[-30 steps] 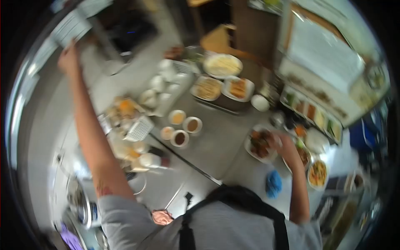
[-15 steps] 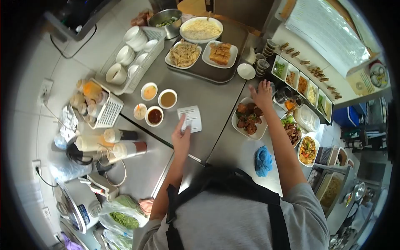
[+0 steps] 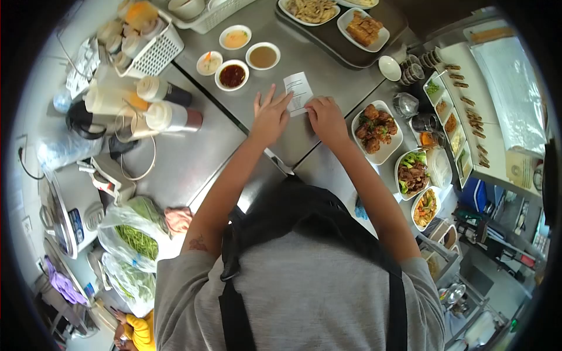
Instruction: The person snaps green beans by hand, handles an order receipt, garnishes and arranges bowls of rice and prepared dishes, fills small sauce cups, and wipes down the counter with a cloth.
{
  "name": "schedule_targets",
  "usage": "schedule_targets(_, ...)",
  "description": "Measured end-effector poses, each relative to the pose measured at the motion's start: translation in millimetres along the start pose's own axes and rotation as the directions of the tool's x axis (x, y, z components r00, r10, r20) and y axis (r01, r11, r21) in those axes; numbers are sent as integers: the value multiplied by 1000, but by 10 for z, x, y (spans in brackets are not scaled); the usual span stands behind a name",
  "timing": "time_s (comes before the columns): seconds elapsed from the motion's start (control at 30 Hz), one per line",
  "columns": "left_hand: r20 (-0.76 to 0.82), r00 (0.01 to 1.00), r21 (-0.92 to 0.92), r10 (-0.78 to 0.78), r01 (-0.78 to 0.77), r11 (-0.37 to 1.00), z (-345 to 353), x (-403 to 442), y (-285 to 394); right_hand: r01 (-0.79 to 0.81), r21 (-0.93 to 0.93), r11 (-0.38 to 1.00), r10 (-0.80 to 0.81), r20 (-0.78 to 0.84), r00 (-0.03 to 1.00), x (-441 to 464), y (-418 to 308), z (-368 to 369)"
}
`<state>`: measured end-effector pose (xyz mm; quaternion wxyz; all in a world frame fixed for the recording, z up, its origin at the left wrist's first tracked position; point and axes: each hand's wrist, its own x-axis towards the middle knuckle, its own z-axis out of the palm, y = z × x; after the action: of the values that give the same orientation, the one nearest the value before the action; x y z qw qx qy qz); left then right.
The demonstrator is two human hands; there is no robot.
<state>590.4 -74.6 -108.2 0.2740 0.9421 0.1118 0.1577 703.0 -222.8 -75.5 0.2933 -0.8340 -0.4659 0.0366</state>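
A printed paper slip (image 3: 299, 89) lies on the steel counter in front of me. My left hand (image 3: 270, 119) rests at its left edge, fingers spread, with a fingertip on the paper. At the slip's lower right corner, my right hand (image 3: 328, 120) has its fingers curled together on the edge. Beyond my left hand stand small bowls: dark red sauce (image 3: 232, 76), brown sauce (image 3: 263, 56), an orange-topped one (image 3: 235, 38) and one with pale shreds (image 3: 209, 63). To the right of my right hand is a white plate of browned meat pieces (image 3: 376, 130).
A dark tray (image 3: 357, 57) with food dishes sits at the back. Dishes of meat with greens (image 3: 413, 174) and stir-fry (image 3: 425, 209) stand right, near garnish containers (image 3: 449, 124). Sauce bottles (image 3: 172, 117) and a white basket (image 3: 153, 52) are left. Another person's yellow sleeve (image 3: 140, 332) shows lower left.
My right hand has come from beyond the meat plate to the slip's lower right corner. My left hand's fingers have spread at the slip's left edge. The view has shifted.
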Motion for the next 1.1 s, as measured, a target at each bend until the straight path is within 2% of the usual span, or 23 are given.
schedule_targets(0.23, 56, 998, -66, -21, 25, 998, -116, 42, -104, 67, -122, 990, -61, 48, 997, 69, 19, -10)
schedule_targets(0.33, 59, 997, -75, -45, 49, 996, -99, 49, -123, 169, -154, 974, -169, 13, 986, 177, -28, 3)
schedule_targets(0.53, 52, 997, -92, -54, 59, 994, -75, 55, -150, 145, -123, 982, -132, 113, 985, 309, 71, 152)
schedule_targets(0.63, 55, 997, -92, -62, 67, 994, -49, 46, -163, 267, -90, 960, -261, 68, 963, 356, -17, 211)
schedule_targets(0.73, 63, 996, -82, -61, 66, 994, -69, 48, -157, 325, -201, 924, -323, 41, 945, 343, -115, 240)
schedule_targets(0.93, 49, 997, -108, -58, 63, 992, -88, 31, -151, 100, -366, 925, -73, 87, 994, 300, 88, -63)
schedule_targets(1.1, 58, 997, -104, -55, 61, 993, -88, 33, -146, 184, -222, 957, -166, 96, 981, 264, -10, 142)
